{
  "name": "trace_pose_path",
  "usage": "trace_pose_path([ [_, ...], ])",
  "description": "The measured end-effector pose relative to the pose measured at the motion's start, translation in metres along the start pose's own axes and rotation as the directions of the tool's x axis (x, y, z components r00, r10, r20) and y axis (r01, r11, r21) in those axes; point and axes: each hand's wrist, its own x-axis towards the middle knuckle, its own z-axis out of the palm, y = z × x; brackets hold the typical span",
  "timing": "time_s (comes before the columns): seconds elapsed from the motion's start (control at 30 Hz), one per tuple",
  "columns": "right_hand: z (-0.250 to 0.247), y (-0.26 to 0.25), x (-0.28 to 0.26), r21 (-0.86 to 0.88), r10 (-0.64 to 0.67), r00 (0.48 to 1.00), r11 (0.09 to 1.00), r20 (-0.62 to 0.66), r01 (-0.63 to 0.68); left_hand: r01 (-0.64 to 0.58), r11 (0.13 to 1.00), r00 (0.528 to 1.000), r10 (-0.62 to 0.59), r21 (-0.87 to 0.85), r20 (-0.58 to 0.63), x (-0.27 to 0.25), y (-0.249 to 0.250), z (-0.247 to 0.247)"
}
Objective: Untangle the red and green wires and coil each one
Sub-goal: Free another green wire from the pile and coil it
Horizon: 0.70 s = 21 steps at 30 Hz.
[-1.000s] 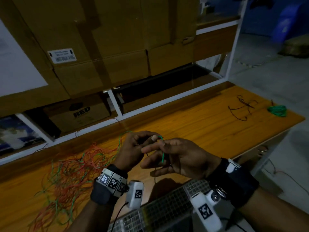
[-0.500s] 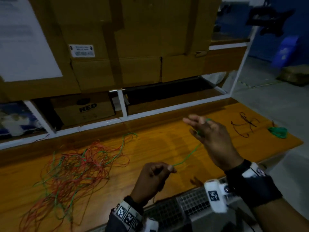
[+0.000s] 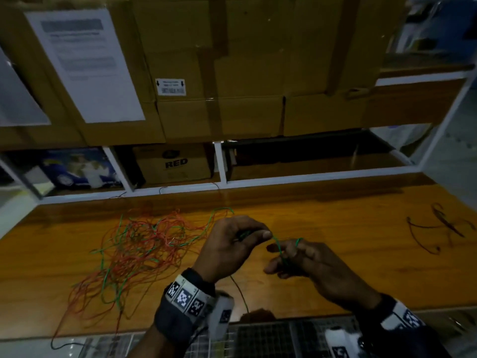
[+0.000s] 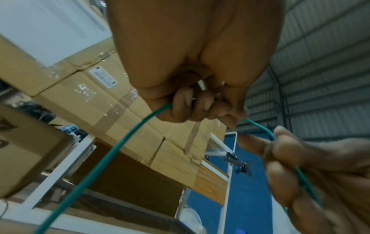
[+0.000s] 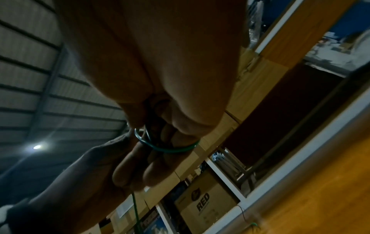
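Left hand [image 3: 229, 244] fingers curled, pinching green wire [image 3: 277, 242]; right hand [image 3: 313, 264] at 3 o'clock, wire looped around loosely bent fingers [image 5: 160, 161].

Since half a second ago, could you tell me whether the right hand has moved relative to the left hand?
Yes. The right hand has come back in toward the left hand, closing the gap between them; the green wire now spans only a short stretch between them.

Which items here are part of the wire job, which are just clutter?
In play:
green wire, held by left hand and looped round right hand
red-green tangle

Clutter:
dark wire scraps
RED carton
taped cartons
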Motion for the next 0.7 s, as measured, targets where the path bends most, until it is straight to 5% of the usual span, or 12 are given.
trace_pose_path([
  [0.17, -0.012, 0.016, -0.004, -0.204, -0.033, 0.989, 0.977, 0.146, 0.063, -0.054, 0.997, 0.992, 0.048, 0.050, 0.115, 0.020, 0.017, 0.024],
  [0.33, -0.014, 0.012, -0.001, 0.116, 0.007, 0.988, 0.993, 0.157, -0.026, -0.074, 0.994, 0.982, 0.086, -0.082, 0.166, 0.047, 0.019, 0.035],
  [0.5, -0.003, -0.018, -0.005, 0.336, -0.137, 0.959, 0.941, 0.249, 0.047, 0.064, 0.914, 0.988, -0.002, -0.401, 0.154, 0.052, 0.022, 0.039],
  [0.57, 0.003, -0.033, -0.005, 0.456, -0.242, 0.947, 0.881, 0.213, 0.123, 0.068, 0.871, 0.986, 0.015, -0.487, 0.164, 0.050, 0.022, 0.040],
  [0.7, -0.003, -0.059, 0.008, 0.539, -0.352, 0.934, 0.775, -0.063, 0.328, 0.140, 0.792, 0.985, -0.053, -0.595, 0.161, 0.031, 0.015, 0.052],
])
